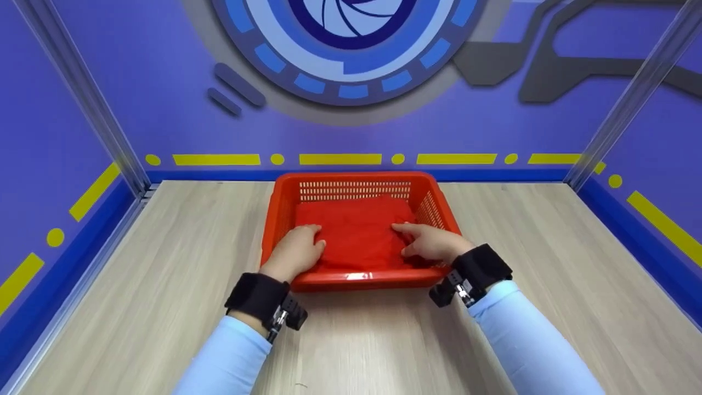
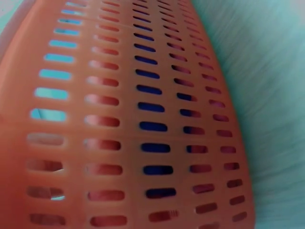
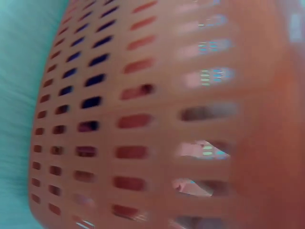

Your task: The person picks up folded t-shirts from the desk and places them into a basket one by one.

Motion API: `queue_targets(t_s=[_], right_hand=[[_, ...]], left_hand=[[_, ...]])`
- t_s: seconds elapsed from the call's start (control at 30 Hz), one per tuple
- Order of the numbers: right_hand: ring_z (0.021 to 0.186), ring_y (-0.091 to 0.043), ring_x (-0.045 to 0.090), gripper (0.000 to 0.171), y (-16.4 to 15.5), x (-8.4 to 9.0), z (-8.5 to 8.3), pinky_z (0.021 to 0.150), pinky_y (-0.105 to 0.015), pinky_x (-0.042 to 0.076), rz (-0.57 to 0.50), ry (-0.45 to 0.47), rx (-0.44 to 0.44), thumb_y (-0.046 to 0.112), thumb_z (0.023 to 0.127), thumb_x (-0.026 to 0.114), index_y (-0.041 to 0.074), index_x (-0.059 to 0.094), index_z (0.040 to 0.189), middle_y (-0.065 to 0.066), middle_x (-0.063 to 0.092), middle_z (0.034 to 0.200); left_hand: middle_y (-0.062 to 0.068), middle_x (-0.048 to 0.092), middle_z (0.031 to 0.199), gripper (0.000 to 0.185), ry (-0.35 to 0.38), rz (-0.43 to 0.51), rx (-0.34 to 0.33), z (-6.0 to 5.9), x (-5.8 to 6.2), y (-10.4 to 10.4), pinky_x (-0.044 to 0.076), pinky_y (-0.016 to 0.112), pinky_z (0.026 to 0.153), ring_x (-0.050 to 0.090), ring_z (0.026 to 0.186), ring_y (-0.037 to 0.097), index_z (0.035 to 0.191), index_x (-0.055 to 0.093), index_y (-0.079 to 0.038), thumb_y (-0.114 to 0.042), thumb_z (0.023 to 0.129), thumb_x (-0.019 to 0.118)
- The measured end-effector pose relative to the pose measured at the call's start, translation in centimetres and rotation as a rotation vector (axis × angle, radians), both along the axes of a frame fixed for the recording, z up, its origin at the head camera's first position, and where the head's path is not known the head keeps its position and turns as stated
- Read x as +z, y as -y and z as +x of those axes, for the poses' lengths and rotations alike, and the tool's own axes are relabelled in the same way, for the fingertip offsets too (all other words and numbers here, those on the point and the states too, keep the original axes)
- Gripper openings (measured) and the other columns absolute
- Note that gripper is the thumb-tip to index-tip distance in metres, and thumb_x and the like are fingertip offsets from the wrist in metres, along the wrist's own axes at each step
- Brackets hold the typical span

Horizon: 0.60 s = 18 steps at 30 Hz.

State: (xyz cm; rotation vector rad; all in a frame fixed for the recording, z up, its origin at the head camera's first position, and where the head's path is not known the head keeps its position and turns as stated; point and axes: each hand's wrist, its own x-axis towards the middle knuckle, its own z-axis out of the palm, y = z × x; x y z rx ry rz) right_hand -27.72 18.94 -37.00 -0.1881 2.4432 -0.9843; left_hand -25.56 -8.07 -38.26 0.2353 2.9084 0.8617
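Observation:
An orange-red slotted plastic basket (image 1: pixel 285 192) stands on the wooden table, and a folded red cloth (image 1: pixel 356 230) lies inside it. My left hand (image 1: pixel 296 252) rests on the cloth's left side with its fingers curved over the fabric. On the cloth's right side lies my right hand (image 1: pixel 430 241), fingers stretched toward the middle. Both wrist views are filled by the basket's slotted wall (image 2: pixel 143 119) (image 3: pixel 119 119) seen from very close, so neither hand shows there.
The light wooden tabletop (image 1: pixel 548 263) stretches to both sides of the basket and toward me. Purple walls with yellow dashes close in the back and both sides. Metal posts (image 1: pixel 82 93) stand at the back corners.

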Motion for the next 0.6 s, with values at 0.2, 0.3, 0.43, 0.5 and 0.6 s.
queue_targets(t_s=[0.2, 0.3, 0.43, 0.5, 0.6], right_hand=[[0.105, -0.026, 0.049, 0.050, -0.6, 0.8, 0.6, 0.086, -0.037, 0.043, -0.046, -0.084, -0.061, 0.007, 0.094, 0.048, 0.020, 0.044, 0.142, -0.012, 0.042, 0.135], [0.128, -0.031, 0.038, 0.047, -1.1, 0.8, 1.4, 0.104, -0.047, 0.033, -0.095, -0.177, -0.046, 0.006, 0.095, 0.045, 0.014, 0.044, 0.141, -0.013, 0.029, 0.149], [0.131, -0.035, 0.036, 0.043, -2.0, 0.3, 3.3, 0.106, -0.048, 0.031, -0.161, -0.418, 0.005, -0.003, 0.093, 0.043, 0.003, 0.048, 0.136, -0.019, 0.024, 0.150], [0.130, -0.035, 0.038, 0.042, -2.4, -0.1, 4.5, 0.103, -0.048, 0.035, -0.155, -0.558, 0.039, -0.007, 0.091, 0.045, 0.002, 0.052, 0.132, -0.017, 0.030, 0.148], [0.132, -0.027, 0.037, 0.043, -3.0, -0.6, 6.8, 0.099, -0.043, 0.040, -0.089, -0.744, 0.100, -0.007, 0.089, 0.052, 0.010, 0.057, 0.129, -0.006, 0.033, 0.148]], left_hand=[[0.014, 0.056, 0.127, 0.039, -0.158, -0.031, 0.006, 1.3, 0.2, 0.1, 0.040, 0.040, 0.100, 0.051, 0.118, 0.027, 0.130, 0.055, -0.004, -0.019, 0.094, 0.055], [0.012, 0.056, 0.127, 0.042, -0.262, -0.048, -0.005, 2.4, -0.1, 0.1, 0.044, 0.042, 0.096, 0.052, 0.117, 0.027, 0.131, 0.054, -0.007, -0.028, 0.094, 0.054], [0.010, 0.056, 0.128, 0.054, -0.405, -0.087, -0.043, 4.3, -1.0, 0.2, 0.049, 0.045, 0.089, 0.052, 0.116, 0.028, 0.137, 0.047, -0.010, -0.044, 0.095, 0.050], [0.009, 0.057, 0.128, 0.058, -0.478, -0.129, -0.073, 5.3, -1.6, 0.3, 0.048, 0.045, 0.090, 0.052, 0.117, 0.027, 0.139, 0.046, -0.011, -0.048, 0.094, 0.048], [0.008, 0.057, 0.128, 0.056, -0.598, -0.200, -0.110, 7.0, -2.6, 0.4, 0.041, 0.046, 0.098, 0.051, 0.118, 0.027, 0.138, 0.047, -0.011, -0.047, 0.094, 0.049]])
